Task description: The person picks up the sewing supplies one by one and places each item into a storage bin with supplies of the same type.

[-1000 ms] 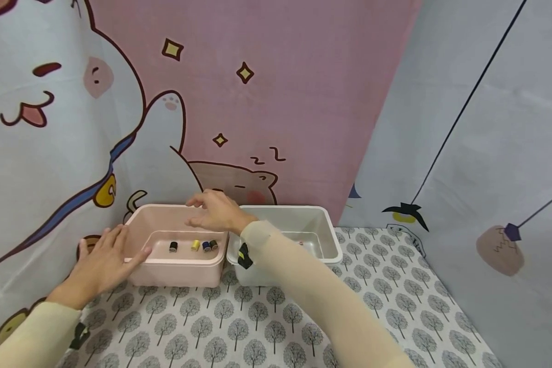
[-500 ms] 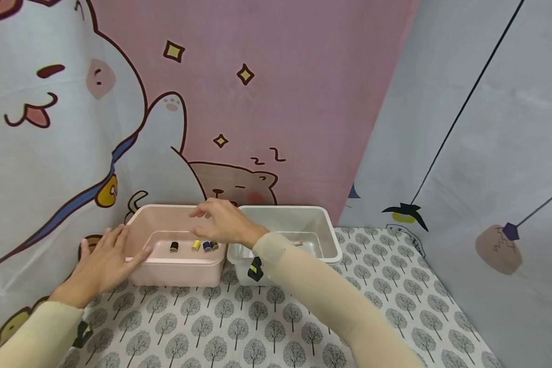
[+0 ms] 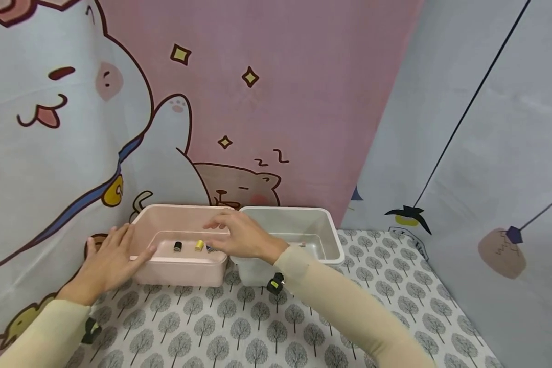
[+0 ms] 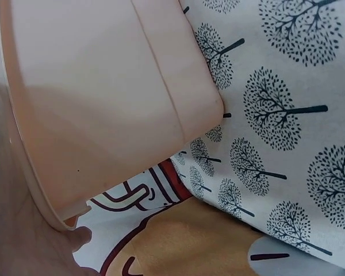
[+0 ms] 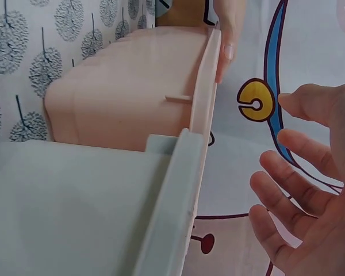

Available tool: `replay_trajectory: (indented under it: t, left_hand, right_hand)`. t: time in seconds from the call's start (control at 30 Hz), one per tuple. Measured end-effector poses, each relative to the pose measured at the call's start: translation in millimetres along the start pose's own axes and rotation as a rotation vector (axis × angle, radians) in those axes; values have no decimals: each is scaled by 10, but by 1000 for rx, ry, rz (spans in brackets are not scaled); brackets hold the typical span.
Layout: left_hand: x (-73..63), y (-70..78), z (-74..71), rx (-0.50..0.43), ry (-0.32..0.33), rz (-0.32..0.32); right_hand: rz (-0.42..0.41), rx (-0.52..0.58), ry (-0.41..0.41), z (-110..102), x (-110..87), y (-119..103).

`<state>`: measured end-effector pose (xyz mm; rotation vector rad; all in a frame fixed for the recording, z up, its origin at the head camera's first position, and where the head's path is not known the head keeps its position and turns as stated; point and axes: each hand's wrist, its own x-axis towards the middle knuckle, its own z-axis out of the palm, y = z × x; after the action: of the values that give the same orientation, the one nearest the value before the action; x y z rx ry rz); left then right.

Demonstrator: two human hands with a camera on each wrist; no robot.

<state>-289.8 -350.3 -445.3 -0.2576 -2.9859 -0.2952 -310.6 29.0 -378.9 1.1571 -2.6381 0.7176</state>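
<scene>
My left hand [image 3: 108,263] rests on the left rim of a pink bin [image 3: 179,273], fingers straight; in the left wrist view this hand [image 4: 23,230] lies along the bin's rim. Inside sit small thread spools: a black one [image 3: 177,247], a yellow one [image 3: 199,246] and a blue one [image 3: 209,249], the last partly hidden by my right hand. My right hand [image 3: 244,235] hovers above where the pink bin meets a grey-white bin [image 3: 287,210]. Its fingers are spread and loosely bent, with nothing between them in the right wrist view, where the hand [image 5: 310,178] shows whole.
The grey-white bin stands against the pink one's right side. A tiny reddish piece [image 3: 302,245], too small to identify, lies in it. Both bins stand on a tree-print cloth [image 3: 239,327]. A cartoon-print curtain [image 3: 322,102] hangs close behind and at the sides.
My right hand has drawn back rightward and slightly lower from over the pink bin, and now covers a dark spool seen before. My left hand stays on the rim. The head view has shifted slightly.
</scene>
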Motion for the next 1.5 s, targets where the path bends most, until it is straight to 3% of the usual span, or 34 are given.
replay_trajectory:
  t: [0.23,0.7,1.1,1.5]
  left_hand:
    - [80,28,-7,0,13,5]
    - [67,28,-8,17,-9,-3]
    - [23,6,-21,4,-15,-3]
    - [-84,10,-46,-24,24,-1]
  right_hand:
    - [6,4,4,-86,-234,34]
    - [28,9,51,-143,-703,161]
    - [96,-31,111,-214,-1133,337]
    - [89,-65,190,-331,-1527,505]
